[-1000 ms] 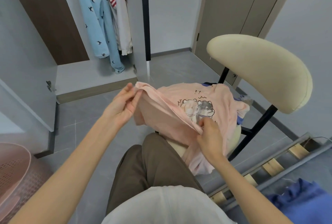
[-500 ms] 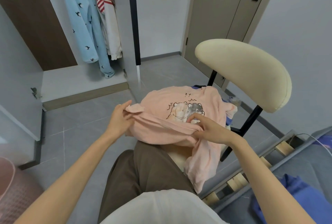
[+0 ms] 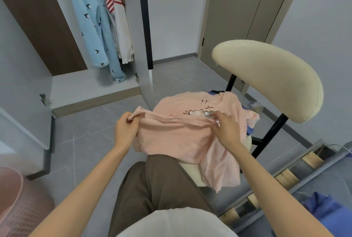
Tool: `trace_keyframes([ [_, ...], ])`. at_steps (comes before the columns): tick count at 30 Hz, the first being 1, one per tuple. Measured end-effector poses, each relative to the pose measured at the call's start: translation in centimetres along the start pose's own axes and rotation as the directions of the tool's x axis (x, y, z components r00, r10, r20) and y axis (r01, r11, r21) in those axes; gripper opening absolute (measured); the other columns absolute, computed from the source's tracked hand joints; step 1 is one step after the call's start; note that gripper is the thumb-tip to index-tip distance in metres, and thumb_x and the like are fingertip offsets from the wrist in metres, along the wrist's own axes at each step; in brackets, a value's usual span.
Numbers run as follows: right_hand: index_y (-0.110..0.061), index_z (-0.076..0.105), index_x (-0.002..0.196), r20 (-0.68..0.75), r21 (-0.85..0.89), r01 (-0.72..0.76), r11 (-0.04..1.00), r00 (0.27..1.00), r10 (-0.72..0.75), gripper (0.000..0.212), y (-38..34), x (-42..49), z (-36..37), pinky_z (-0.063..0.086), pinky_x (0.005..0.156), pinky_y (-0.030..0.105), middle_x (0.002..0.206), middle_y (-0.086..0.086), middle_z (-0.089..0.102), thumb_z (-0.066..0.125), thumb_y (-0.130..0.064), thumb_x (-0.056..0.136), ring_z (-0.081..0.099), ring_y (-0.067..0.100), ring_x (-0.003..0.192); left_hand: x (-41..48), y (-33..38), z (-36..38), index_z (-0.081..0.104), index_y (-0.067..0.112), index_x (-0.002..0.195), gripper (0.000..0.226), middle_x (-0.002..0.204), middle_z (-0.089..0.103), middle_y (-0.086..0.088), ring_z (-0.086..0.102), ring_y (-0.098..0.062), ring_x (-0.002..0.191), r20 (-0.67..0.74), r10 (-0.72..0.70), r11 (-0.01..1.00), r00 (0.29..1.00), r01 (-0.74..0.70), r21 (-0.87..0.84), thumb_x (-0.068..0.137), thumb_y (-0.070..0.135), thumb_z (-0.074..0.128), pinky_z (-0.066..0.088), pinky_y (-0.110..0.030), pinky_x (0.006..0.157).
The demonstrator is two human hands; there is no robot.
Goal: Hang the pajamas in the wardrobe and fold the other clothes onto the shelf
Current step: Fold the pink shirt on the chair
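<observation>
On the cream chair, centre right, I see the pink shirt lying part-folded, left hand pinching the fold's left end, right hand pinching its right end.

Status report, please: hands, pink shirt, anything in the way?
Left hand grips pink shirt fold; right hand pinches it too. Shirt lies on chair seat, partly folded. Blue garment beneath it.

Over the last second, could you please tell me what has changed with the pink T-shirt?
The fold of the pink cartoon-print T-shirt was lowered onto the cream padded chair. The right hand moved up to the print; the left hand still pinches the fold's end. The light blue bird-print pajamas still hang.
</observation>
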State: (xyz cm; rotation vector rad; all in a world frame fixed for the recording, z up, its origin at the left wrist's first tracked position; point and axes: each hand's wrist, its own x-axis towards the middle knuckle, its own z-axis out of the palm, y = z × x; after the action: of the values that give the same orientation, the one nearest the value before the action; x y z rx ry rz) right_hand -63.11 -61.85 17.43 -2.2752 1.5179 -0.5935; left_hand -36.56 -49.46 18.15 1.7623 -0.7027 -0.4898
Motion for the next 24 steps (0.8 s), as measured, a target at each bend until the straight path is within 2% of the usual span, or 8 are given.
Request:
trace_keyframes([
  [3,-0.014,0.047,0.129,-0.057,-0.198,-0.06,0.978,0.997,0.049,0.042,0.4,-1.5,2.4,0.034,0.086,0.037,0.127,0.011,0.048,0.056,-0.008,0.088,0.04,0.031,0.109,-0.1,0.1,0.6,0.048,-0.003,0.075,0.032,0.069,0.04,-0.01,0.037,-0.018,0.064,0.06,0.021,1.0,0.998,-0.023,0.021,0.093,0.023,0.052,0.034,-0.035,0.058],
  [7,-0.012,0.045,0.125,0.128,-0.108,0.007,0.994,0.992,0.008,0.041,0.6,-4.2,5.5,0.042,0.088,0.038,0.126,0.009,0.046,0.058,-0.026,0.089,0.045,0.029,0.111,0.1,0.1,1.7,0.054,-0.011,0.084,0.034,0.071,0.042,-0.011,0.039,-0.018,0.065,0.094,0.03,0.999,0.995,-0.032,0.026,0.093,0.022,0.051,0.036,-0.033,0.055],
  [9,-0.01,0.041,0.125,0.224,-0.046,-0.045,0.998,0.973,0.054,0.045,0.6,-5.1,6.9,0.046,0.084,0.038,0.126,0.011,0.043,0.059,-0.03,0.088,0.05,0.031,0.109,0.2,0.1,2.3,0.056,-0.009,0.087,0.036,0.072,0.044,-0.011,0.041,-0.016,0.064,0.098,0.034,0.999,0.995,-0.037,0.021,0.094,0.025,0.051,0.039,-0.032,0.054],
  [12,-0.007,0.035,0.128,0.331,-0.136,-0.09,0.987,0.934,0.131,0.05,0.9,-5.8,8.6,0.044,0.086,0.037,0.129,0.014,0.039,0.058,-0.028,0.088,0.049,0.033,0.112,0.4,-0.1,2.6,0.058,-0.002,0.081,0.039,0.065,0.044,-0.006,0.041,-0.012,0.057,0.075,0.041,0.999,0.996,-0.042,0.006,0.095,0.035,0.051,0.042,-0.032,0.052],
  [15,-0.007,0.03,0.133,0.318,-0.304,-0.137,0.943,0.918,0.237,0.054,1.6,-6.2,9.3,0.039,0.098,0.038,0.134,0.014,0.035,0.053,-0.02,0.086,0.043,0.033,0.12,1.0,-0.3,2.1,0.056,0.012,0.071,0.033,0.059,0.05,-0.003,0.049,-0.014,0.052,0.049,0.02,0.995,0.999,-0.015,-0.102,0.095,0.034,0.051,0.05,-0.026,0.051],
  [17,-0.007,0.029,0.133,0.293,-0.363,-0.167,0.917,0.914,0.282,0.059,2.0,-6.3,9.4,0.039,0.099,0.037,0.134,0.012,0.033,0.058,-0.02,0.083,0.041,0.032,0.12,1.3,-0.1,1.9,0.061,0.016,0.078,0.026,0.064,0.063,-0.003,0.062,-0.016,0.058,0.035,-0.008,0.985,0.999,0.014,-0.173,0.097,0.03,0.05,0.055,-0.025,0.055],
  [21,-0.008,0.032,0.127,0.318,-0.369,-0.087,0.926,0.924,0.213,0.048,3.8,-6.1,8.5,0.045,0.087,0.034,0.127,0.011,0.041,0.056,-0.004,0.085,0.046,0.026,0.111,1.6,0.2,2.6,0.062,0.015,0.095,0.023,0.079,0.07,-0.003,0.07,-0.009,0.069,0.039,-0.022,0.967,0.999,0.031,-0.254,0.1,0.027,0.043,0.056,-0.018,0.058],
  [24,-0.011,0.038,0.116,0.25,-0.26,-0.146,0.954,0.944,0.213,0.034,5.3,-5.6,6.1,0.047,0.07,0.037,0.102,0.008,0.057,0.049,-0.003,0.084,0.056,0.028,0.088,2.0,0.0,3.1,0.059,0.009,0.112,0.028,0.091,0.069,-0.008,0.069,-0.013,0.083,0.02,-0.047,0.943,0.999,0.052,-0.328,0.102,0.024,0.038,0.056,-0.016,0.063],
])
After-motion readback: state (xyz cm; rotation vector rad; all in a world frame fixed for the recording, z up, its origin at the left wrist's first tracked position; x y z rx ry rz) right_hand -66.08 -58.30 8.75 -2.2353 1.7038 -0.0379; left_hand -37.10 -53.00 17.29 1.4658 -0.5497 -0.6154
